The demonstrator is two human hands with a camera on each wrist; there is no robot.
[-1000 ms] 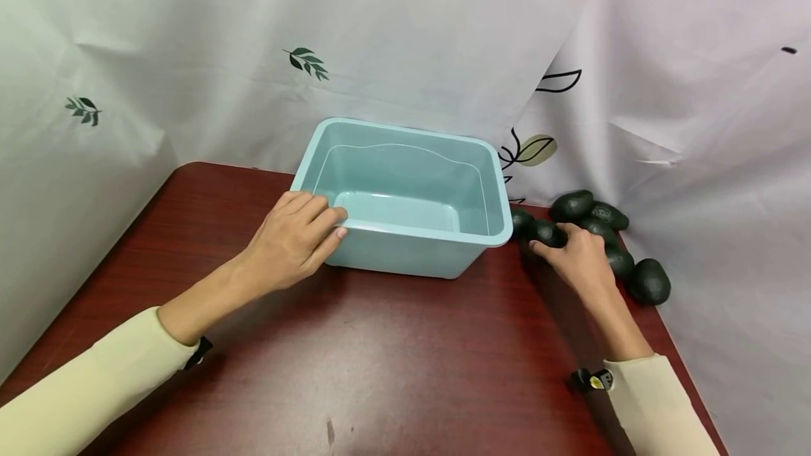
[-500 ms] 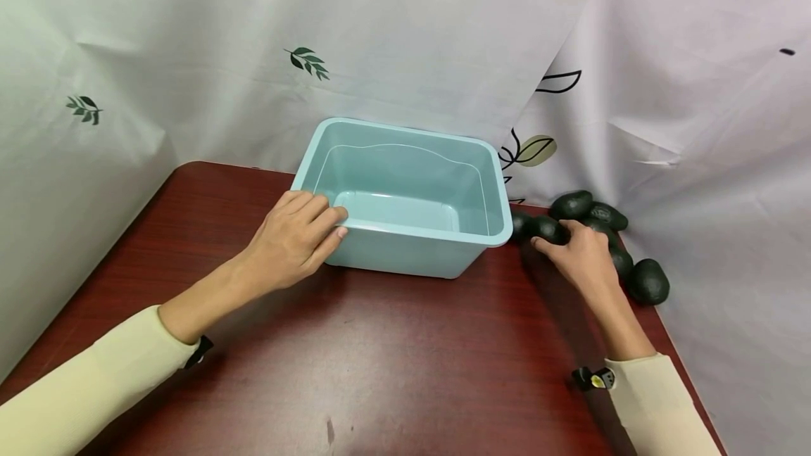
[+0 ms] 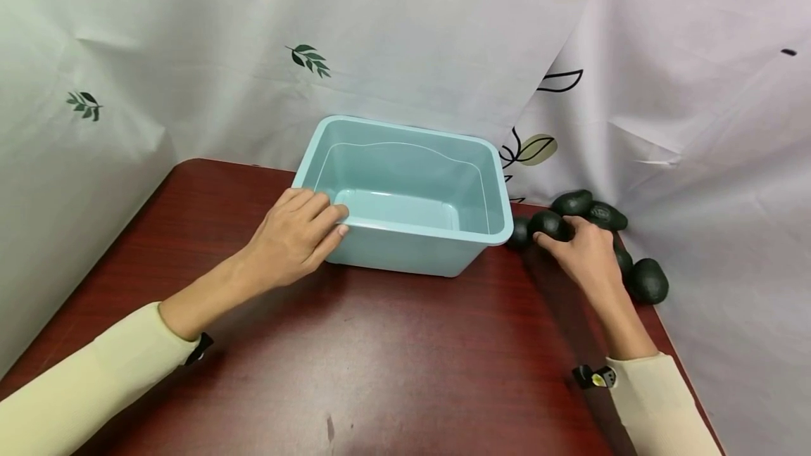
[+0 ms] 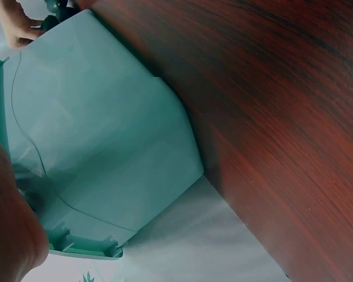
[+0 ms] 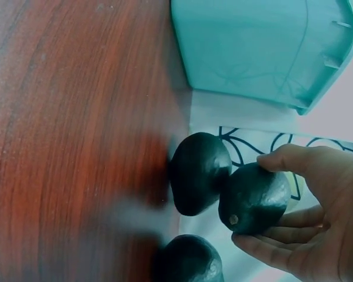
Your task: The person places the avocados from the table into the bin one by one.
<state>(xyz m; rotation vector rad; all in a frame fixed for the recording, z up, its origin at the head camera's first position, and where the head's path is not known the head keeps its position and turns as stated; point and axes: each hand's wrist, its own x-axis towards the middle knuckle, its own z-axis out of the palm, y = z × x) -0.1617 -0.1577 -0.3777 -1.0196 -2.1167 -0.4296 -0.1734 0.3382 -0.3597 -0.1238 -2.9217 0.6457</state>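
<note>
My left hand [image 3: 288, 234] grips the near left corner of a light blue plastic bin [image 3: 405, 255], fingers over the rim and thumb on the outer wall. In the left wrist view that hand [image 4: 12, 223] shows only in part, beside the bin's side [image 4: 94, 129]. To the right of the bin, my right hand [image 3: 586, 252] pinches a dark green avocado [image 3: 548, 225]. The right wrist view has this avocado [image 5: 253, 200] between thumb and fingers, overlapping a second avocado [image 5: 200, 173]. That second avocado [image 3: 519, 232] sits by the bin's right wall.
More avocados lie along the table's right edge, including one at the back [image 3: 572, 203] and one nearer the front [image 3: 649, 281]. A white patterned cloth [image 3: 405, 34] hangs behind the bin and along both sides of the dark red wooden table [image 3: 380, 357].
My right hand has shifted slightly right and away from me, and the pinched avocado has risen a little, showing more of the avocado beside it. My left hand keeps its grip on the bin.
</note>
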